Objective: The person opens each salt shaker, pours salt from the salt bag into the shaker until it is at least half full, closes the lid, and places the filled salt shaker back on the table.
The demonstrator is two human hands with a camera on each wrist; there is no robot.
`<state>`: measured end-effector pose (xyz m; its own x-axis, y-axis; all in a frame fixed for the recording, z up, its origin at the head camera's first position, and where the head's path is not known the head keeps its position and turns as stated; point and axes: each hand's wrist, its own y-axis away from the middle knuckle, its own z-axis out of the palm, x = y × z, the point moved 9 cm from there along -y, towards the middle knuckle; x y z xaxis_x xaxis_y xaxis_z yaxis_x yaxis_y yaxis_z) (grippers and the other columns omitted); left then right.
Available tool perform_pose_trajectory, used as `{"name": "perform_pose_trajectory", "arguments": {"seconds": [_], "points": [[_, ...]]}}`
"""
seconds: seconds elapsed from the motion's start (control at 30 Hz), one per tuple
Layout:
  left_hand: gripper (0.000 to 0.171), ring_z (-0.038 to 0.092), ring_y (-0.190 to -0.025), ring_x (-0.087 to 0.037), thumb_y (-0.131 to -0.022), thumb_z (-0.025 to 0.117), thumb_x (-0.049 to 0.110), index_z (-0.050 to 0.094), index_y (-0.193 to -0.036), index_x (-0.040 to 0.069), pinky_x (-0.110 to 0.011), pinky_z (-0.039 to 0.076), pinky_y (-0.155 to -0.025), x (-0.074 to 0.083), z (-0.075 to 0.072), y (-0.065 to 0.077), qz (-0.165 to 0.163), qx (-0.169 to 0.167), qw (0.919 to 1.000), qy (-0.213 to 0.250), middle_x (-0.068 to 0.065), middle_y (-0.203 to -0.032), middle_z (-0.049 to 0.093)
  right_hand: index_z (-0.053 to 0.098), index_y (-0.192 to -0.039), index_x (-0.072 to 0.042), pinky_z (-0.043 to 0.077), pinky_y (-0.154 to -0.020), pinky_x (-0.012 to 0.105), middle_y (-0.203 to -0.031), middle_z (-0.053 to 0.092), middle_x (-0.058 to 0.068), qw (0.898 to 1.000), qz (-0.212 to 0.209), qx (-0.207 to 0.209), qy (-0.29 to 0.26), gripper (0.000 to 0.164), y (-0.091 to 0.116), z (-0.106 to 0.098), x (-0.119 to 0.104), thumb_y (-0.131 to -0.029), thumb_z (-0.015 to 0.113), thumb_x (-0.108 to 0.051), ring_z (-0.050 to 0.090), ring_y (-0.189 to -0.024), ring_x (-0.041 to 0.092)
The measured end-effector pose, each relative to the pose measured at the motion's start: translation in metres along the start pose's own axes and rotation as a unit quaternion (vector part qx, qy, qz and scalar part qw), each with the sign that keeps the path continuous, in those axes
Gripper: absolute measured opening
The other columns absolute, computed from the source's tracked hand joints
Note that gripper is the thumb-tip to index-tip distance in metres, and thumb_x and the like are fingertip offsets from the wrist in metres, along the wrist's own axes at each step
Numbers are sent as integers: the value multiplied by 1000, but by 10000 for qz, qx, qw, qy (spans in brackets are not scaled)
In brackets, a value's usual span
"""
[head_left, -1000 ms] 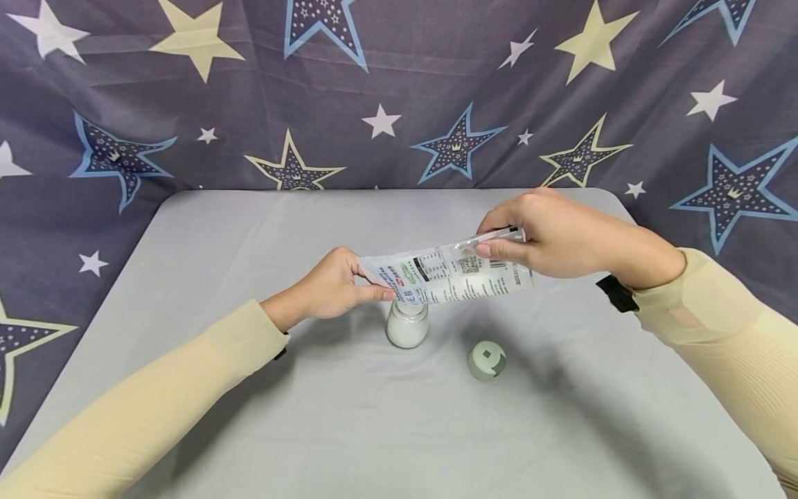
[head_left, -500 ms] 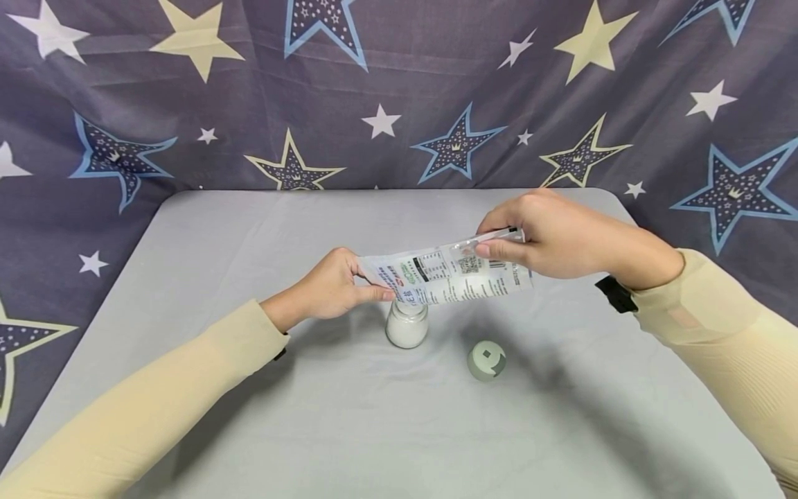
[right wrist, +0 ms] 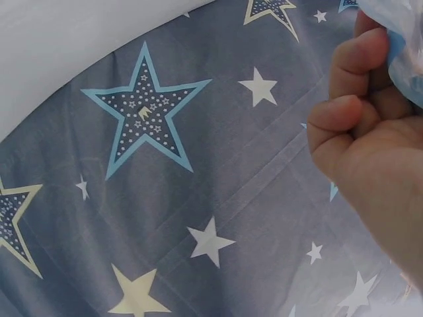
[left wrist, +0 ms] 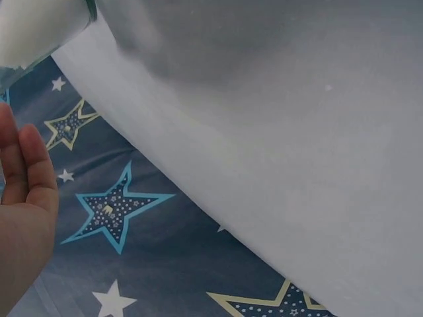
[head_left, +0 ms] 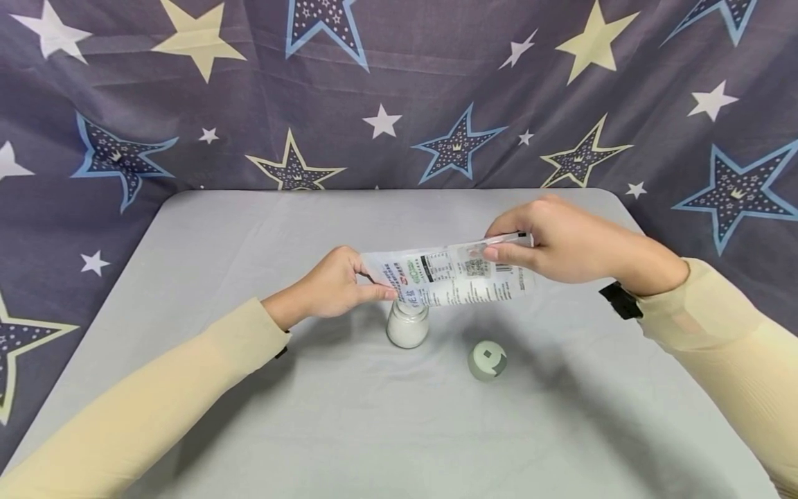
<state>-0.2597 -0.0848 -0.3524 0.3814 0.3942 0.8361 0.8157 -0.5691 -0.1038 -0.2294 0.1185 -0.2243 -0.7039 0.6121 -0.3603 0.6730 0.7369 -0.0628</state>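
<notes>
A printed plastic bag [head_left: 445, 277] with dark lettering and a barcode is held tilted above the table, its left end low over a small glass jar [head_left: 407, 329]. My left hand [head_left: 333, 284] pinches that left end, thumb in front. My right hand [head_left: 548, 239] grips the bag's higher right end between thumb and fingers. White stuff fills the jar, which stands upright; the bag covers its mouth in the head view. In the left wrist view the jar [left wrist: 39, 30] shows near my fingers. Curled fingers of my right hand [right wrist: 377, 145] meet the bag [right wrist: 406, 66] in the right wrist view.
A pale green lid [head_left: 487, 360] lies on the grey cloth-covered table [head_left: 374, 430], to the right of the jar and nearer me. Behind the table's far edge hangs a dark curtain [head_left: 386, 159] with stars.
My right hand has shifted slightly right and down, and the bag's right end has come with it. The left hand, jar and lid look nearly unmoved.
</notes>
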Motion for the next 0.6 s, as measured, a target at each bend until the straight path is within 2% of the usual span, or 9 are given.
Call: {"name": "perform_pose_trajectory", "arguments": {"seconds": [0.1,0.3,0.6], "points": [[7,73,-85,-18,-83,87,15,83,-86,10,-29,52,-68,2,0,-1,-19,25,9999,-111,2,-86,78,76,-99,-22,49,-73,30,-83,67,-17,10000,67,7,-62,10,4,2,5,-101,67,-23,59,-75,4],[9,73,-89,-17,-84,86,15,83,-91,9,-35,54,-76,6,1,-3,47,-54,9998,-210,3,-90,79,77,-99,-22,48,-72,27,-81,67,-18,9995,135,6,-291,11,10,8,14,-102,66,-24,58,-74,6],[15,72,-90,-15,-85,85,15,82,-99,9,-36,52,-77,15,0,-5,240,-159,9989,-359,4,-93,78,76,-98,-22,47,-70,26,-80,67,-17,9980,185,7,-606,11,17,15,27,-102,66,-22,59,-73,7]]}}
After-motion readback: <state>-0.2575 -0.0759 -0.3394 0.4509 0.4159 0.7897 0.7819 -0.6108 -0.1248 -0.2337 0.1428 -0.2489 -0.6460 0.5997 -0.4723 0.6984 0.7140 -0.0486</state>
